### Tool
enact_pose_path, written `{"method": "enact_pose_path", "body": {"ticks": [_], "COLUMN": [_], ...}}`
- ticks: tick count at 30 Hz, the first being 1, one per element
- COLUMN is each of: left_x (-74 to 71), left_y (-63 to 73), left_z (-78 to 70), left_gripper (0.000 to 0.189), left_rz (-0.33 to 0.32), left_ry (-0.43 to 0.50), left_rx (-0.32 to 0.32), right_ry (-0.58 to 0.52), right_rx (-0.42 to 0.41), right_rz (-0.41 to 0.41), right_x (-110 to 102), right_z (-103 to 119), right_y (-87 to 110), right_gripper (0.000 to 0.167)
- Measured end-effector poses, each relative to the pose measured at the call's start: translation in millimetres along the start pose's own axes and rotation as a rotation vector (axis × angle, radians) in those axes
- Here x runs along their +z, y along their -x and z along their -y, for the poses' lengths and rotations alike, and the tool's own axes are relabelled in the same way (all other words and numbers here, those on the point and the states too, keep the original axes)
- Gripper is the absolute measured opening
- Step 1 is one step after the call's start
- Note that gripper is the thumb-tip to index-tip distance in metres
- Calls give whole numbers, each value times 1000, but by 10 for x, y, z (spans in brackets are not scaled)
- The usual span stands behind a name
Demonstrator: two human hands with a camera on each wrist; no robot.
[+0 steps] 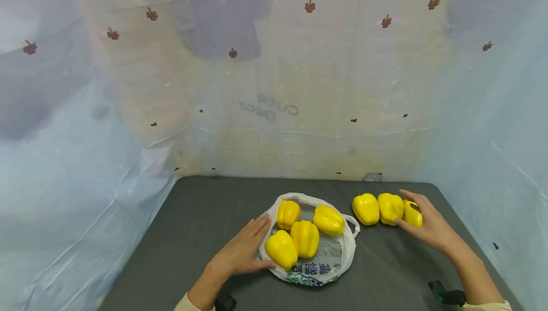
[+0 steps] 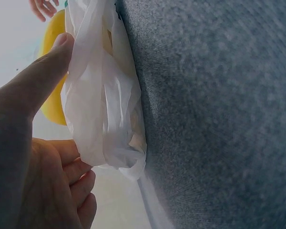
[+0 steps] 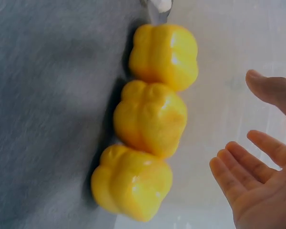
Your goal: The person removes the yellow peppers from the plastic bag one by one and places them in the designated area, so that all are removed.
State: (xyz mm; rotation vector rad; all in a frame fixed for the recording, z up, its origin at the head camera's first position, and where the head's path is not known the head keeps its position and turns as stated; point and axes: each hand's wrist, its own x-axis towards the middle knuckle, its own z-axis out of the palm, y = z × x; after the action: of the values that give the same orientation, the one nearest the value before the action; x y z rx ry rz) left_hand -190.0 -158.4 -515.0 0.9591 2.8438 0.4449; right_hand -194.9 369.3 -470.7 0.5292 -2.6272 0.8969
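A white plastic bag [image 1: 349, 249] with printed writing lies spread open on the dark table, its rim rolled into a ring. Several yellow bell peppers [image 1: 305, 238] sit inside it. My left hand [image 1: 246, 249] rests at the bag's left side, fingers extended along the rim and thumb by the front left pepper. In the left wrist view, the thumb and fingertips touch the white plastic [image 2: 102, 90]. To the right, my right hand [image 1: 430, 223] reaches over a row of three yellow peppers [image 1: 390, 208], with thumb and fingers spread apart. The right wrist view shows that palm empty, beside the peppers [image 3: 150, 119].
A dark grey table [image 1: 205, 211] holds everything. Pale plastic sheeting [image 1: 274, 87] with small leaf marks hangs behind it and at both sides. The bag's handle loop [image 1: 356, 228] sticks out toward the row of peppers.
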Motion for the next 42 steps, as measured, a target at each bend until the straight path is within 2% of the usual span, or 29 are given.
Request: {"method": "enact_pose_path", "body": {"ticks": [7,14,23,27,32,38,42], "left_x": [14,26,13,11,23,3,2], "left_y": [-9,-9,-4,5,9,9,2], "left_z": [19,29,20,13,14,2,2], "left_gripper": [115,116,116,116,116,115,114], "left_rz": [0,-2,8,-5,-22,1,12], "left_ry": [-7,4,8,14,4,7,-9], "left_rx": [2,1,-1,9,22,3,-2], "right_ry": [-5,-1,-66,-83,-99,-125,-139], "right_rx": [-86,-84,-94,-119,-101,-68,-81], "right_rz": [33,124,213,247,300,375,418], "right_x": [120,252,393,446,530,653,716], "right_z": [167,330,422,467,501,532,564], "right_y": [-90,-176,-298,-365,-450,-564,-619], "right_gripper": [78,71,66,65,65,66,66]}}
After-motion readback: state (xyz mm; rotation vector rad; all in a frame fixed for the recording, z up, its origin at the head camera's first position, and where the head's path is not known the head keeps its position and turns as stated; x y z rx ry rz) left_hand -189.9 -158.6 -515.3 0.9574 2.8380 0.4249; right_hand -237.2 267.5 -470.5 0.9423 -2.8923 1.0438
